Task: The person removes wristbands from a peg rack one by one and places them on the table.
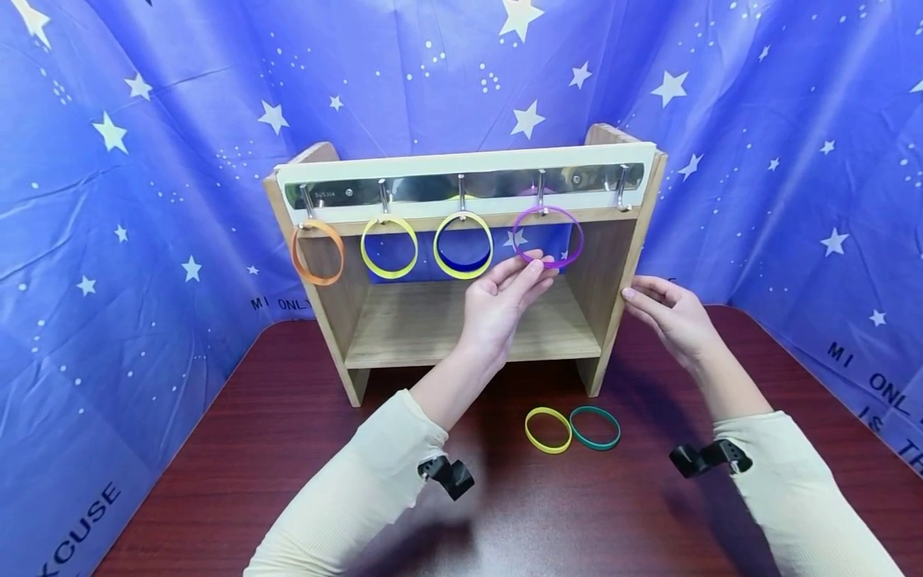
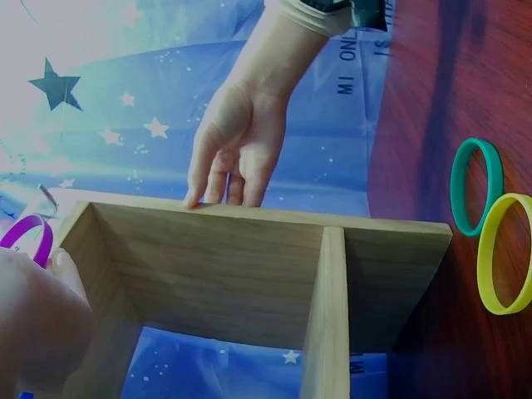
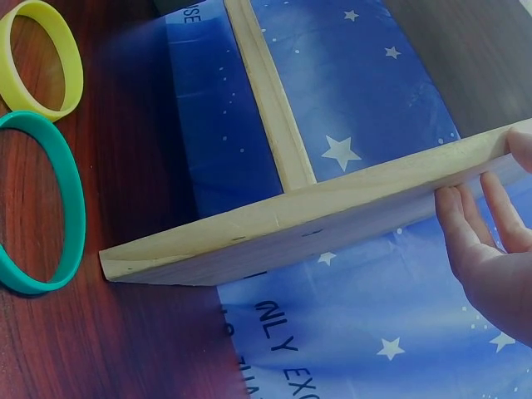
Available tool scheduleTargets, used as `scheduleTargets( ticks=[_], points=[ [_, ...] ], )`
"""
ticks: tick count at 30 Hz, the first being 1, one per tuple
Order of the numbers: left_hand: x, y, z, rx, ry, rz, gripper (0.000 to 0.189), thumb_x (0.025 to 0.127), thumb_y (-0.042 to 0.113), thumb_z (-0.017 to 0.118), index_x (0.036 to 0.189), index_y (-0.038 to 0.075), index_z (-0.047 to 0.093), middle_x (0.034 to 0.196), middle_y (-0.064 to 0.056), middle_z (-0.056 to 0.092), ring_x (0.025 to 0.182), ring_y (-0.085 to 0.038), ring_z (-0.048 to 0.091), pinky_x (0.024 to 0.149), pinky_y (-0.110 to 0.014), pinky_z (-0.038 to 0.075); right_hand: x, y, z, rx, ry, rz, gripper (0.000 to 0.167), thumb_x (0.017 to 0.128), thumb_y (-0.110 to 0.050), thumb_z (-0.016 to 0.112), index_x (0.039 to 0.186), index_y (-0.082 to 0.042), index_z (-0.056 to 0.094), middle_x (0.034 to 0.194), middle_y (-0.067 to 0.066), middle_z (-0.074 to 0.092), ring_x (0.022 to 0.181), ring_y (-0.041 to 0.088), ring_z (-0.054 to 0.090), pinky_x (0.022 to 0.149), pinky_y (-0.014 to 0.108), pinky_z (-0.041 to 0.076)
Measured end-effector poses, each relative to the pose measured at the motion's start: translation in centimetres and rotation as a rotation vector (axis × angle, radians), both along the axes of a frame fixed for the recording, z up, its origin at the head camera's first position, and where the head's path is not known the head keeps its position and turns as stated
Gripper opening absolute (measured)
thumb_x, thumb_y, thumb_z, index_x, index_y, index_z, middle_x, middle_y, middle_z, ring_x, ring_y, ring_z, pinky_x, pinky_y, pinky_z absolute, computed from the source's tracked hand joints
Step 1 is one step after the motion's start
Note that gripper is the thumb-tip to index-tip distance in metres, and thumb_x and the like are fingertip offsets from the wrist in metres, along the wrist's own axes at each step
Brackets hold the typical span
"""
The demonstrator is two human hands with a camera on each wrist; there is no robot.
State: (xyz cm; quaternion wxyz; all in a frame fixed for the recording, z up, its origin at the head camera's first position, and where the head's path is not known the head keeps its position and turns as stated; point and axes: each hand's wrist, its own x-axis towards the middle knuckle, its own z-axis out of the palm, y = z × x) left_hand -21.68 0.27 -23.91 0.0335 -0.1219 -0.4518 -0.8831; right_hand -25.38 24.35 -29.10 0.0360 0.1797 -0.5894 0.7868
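My left hand (image 1: 501, 300) pinches the lower edge of a purple wristband (image 1: 581, 237) between thumb and fingers. The band's top is at the tip of the fourth hook (image 1: 541, 192) on a metal strip across a wooden rack (image 1: 613, 320). At the rack's right side panel (image 2: 208, 266), my right hand (image 1: 674, 316) rests its thumb on the front edge. Its fairly straight fingertips (image 3: 449, 199) touch the panel's outer face. From the first hook hangs an orange band (image 1: 320, 280), and a yellow band (image 1: 390, 274) from the second.
A yellow ring (image 1: 461, 274) with dark blue inside it hangs on the third hook. The fifth hook (image 1: 622, 188) is at the far right. On the table before the rack lie a yellow band (image 1: 546, 449) and a green band (image 1: 595, 445). Starry blue curtain (image 1: 461, 80) surrounds the table.
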Motion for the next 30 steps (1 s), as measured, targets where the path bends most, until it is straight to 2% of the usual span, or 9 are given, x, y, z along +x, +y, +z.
scheduleTargets(
  ticks=[4, 9, 16, 24, 30],
  points=[
    [0.2, 0.1, 0.2, 0.006, 0.011, -0.011, 0.027, 0.091, -0.004, 0.06, 0.117, -0.012, 0.061, 0.1, -0.015, 0.073, 0.081, -0.012, 0.071, 0.091, -0.032, 0.059, 0.0, 0.0, 0.0, -0.009, 0.001, 0.008, 0.021, 0.091, 0.003, 0.058, 0.098, -0.015, 0.067, 0.091, -0.005, 0.068, 0.086, 0.002, 0.067, 0.079, 0.012, 0.057],
    [0.4, 0.1, 0.4, 0.001, 0.021, -0.025, 0.028, 0.091, -0.005, 0.058, 0.118, -0.012, 0.06, 0.108, -0.022, 0.071, 0.082, -0.01, 0.071, 0.093, -0.034, 0.058, 0.0, 0.1, 0.0, -0.023, 0.001, 0.017, 0.022, 0.091, 0.004, 0.057, 0.098, -0.014, 0.067, 0.091, -0.005, 0.068, 0.086, 0.003, 0.067, 0.079, 0.013, 0.058],
    [0.6, -0.1, 0.0, -0.021, 0.02, -0.038, 0.028, 0.092, -0.004, 0.058, 0.119, -0.013, 0.059, 0.111, -0.025, 0.069, 0.082, -0.01, 0.071, 0.095, -0.036, 0.057, 0.0, 0.2, 0.0, -0.043, -0.003, 0.025, 0.022, 0.091, 0.006, 0.057, 0.097, -0.013, 0.067, 0.093, -0.002, 0.067, 0.088, 0.003, 0.067, 0.081, 0.014, 0.058],
    [0.6, -0.6, -0.6, -0.04, 0.015, -0.066, 0.03, 0.092, -0.003, 0.058, 0.12, -0.014, 0.058, 0.099, -0.014, 0.074, 0.082, -0.01, 0.071, 0.095, -0.035, 0.057, 0.0, 0.1, 0.0, -0.03, -0.007, 0.023, 0.021, 0.091, 0.005, 0.058, 0.097, -0.013, 0.067, 0.093, -0.002, 0.067, 0.088, 0.003, 0.067, 0.082, 0.014, 0.058],
    [0.8, -1.1, -0.9, -0.101, 0.012, -0.087, 0.031, 0.093, -0.002, 0.057, 0.122, -0.012, 0.058, 0.117, -0.027, 0.066, 0.085, -0.01, 0.071, 0.095, -0.034, 0.057, 0.1, 0.1, -0.1, -0.024, -0.004, 0.027, 0.023, 0.091, 0.006, 0.057, 0.097, -0.013, 0.068, 0.093, -0.003, 0.069, 0.088, 0.003, 0.067, 0.082, 0.014, 0.058]
  ],
)
